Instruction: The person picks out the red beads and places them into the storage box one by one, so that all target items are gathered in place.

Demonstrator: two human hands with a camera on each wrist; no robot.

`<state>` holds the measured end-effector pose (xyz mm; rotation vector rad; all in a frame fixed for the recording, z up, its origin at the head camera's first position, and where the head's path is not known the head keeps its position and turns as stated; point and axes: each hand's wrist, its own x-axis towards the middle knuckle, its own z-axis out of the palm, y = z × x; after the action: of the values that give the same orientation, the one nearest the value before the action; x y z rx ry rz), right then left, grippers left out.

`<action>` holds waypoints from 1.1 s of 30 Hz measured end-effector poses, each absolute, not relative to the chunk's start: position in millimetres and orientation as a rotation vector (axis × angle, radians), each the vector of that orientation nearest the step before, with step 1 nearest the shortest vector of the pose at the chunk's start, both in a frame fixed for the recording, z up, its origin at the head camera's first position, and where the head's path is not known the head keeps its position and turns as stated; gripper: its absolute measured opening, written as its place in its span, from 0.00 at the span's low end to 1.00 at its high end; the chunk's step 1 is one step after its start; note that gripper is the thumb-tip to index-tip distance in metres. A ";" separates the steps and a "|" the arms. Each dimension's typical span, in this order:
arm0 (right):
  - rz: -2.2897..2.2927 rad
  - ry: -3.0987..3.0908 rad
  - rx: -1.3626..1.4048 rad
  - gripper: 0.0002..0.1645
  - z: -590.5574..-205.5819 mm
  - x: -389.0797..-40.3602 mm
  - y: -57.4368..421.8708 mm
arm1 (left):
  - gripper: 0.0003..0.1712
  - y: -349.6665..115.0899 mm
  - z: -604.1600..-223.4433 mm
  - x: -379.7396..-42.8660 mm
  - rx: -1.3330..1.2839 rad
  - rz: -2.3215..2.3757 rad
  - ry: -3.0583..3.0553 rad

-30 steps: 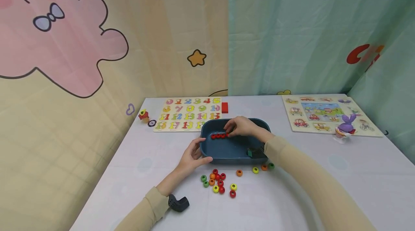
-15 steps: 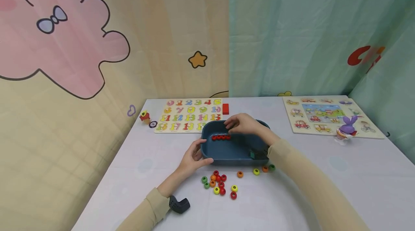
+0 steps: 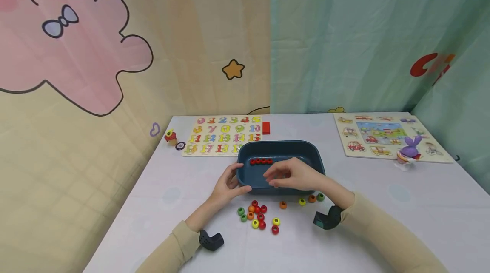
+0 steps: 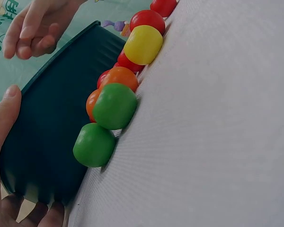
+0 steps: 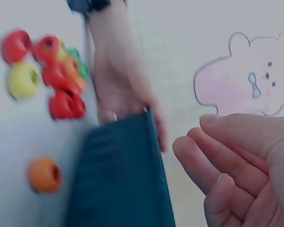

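A dark blue tray [image 3: 281, 147] stands on the table with a short row of red beads [image 3: 261, 161] inside, along its far side. My left hand [image 3: 226, 186] grips the tray's left end, thumb at the near rim and fingers round the side. My right hand [image 3: 294, 174] is over the tray's near right part, fingers loosely bent with nothing between them; the right wrist view shows this hand [image 5: 246, 165] above the rim. In front of the tray lie loose beads: red beads [image 3: 260, 217], green beads [image 3: 240, 211], yellow beads [image 3: 276, 221] and orange beads [image 3: 283, 205].
Behind the tray at left lies a number puzzle board [image 3: 214, 139], with a red block [image 3: 266, 128] beside it. A vehicle puzzle board [image 3: 350, 154] lies at the back right, a purple toy [image 3: 409, 149] on its edge. A small toy [image 3: 170, 137] stands at the far left.
My right hand has drawn back from the row of red beads toward the tray's near side, after letting go of the last bead in that row. The left hand has stayed put.
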<state>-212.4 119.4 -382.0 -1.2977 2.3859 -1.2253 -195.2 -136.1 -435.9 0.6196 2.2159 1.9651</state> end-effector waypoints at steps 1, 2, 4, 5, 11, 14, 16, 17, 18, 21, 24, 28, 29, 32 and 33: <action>-1.228 2.353 -1.319 0.14 -384.6 -206.9 119.9 | 0.39 -136.0 -436.0 -195.4 0.632 1.966 2.214; -1.231 2.318 -1.324 0.13 -387.3 -201.3 120.5 | 0.39 -135.9 -435.9 -195.5 0.644 1.965 2.211; -1.236 2.249 -1.331 0.13 -394.5 -191.4 120.8 | 0.39 -136.1 -435.8 -195.6 0.660 1.966 2.206; -1.229 2.212 -1.332 0.13 -398.1 -186.7 120.5 | 0.39 -136.3 -436.1 -195.6 0.664 1.965 2.207; -1.129 2.115 -1.295 0.16 -420.4 -165.2 117.8 | 0.40 -136.4 -435.6 -195.4 0.650 1.958 2.216; -1.089 2.113 -1.279 0.16 -428.1 -158.7 117.0 | 0.40 -136.4 -435.6 -195.4 0.638 1.958 2.217; -1.061 2.131 -1.274 0.15 -431.3 -156.2 116.7 | 0.40 -136.2 -435.6 -195.5 0.630 1.955 2.220; -1.052 2.140 -1.276 0.15 -432.6 -155.4 116.7 | 0.40 -136.1 -435.6 -195.5 0.629 1.954 2.220; -1.042 2.149 -1.282 0.15 -433.8 -154.9 116.6 | 0.40 -136.0 -435.7 -195.6 0.630 1.954 2.219; -1.033 2.169 -1.294 0.15 -435.7 -154.3 116.1 | 0.40 -135.7 -435.5 -195.8 0.627 1.948 2.221; -1.028 2.198 -1.304 0.14 -437.1 -154.5 115.6 | 0.39 -135.4 -435.2 -196.0 0.621 1.946 2.219; -1.022 2.240 -1.312 0.14 -438.6 -155.4 114.7 | 0.38 -135.2 -434.8 -195.9 0.609 1.944 2.228; -1.021 2.244 -1.312 0.14 -438.7 -155.5 114.4 | 0.38 -135.2 -434.7 -195.8 0.608 1.943 2.230; -1.018 2.249 -1.316 0.13 -438.9 -155.9 113.7 | 0.38 -135.5 -434.5 -195.5 0.611 1.941 2.232; -1.017 2.248 -1.314 0.13 -438.7 -155.8 113.5 | 0.38 -135.7 -434.5 -195.4 0.613 1.942 2.230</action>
<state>-155.8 113.5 -438.7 -1.3140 2.2480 -1.0167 -195.4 -135.7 -434.5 0.6126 2.2297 1.9421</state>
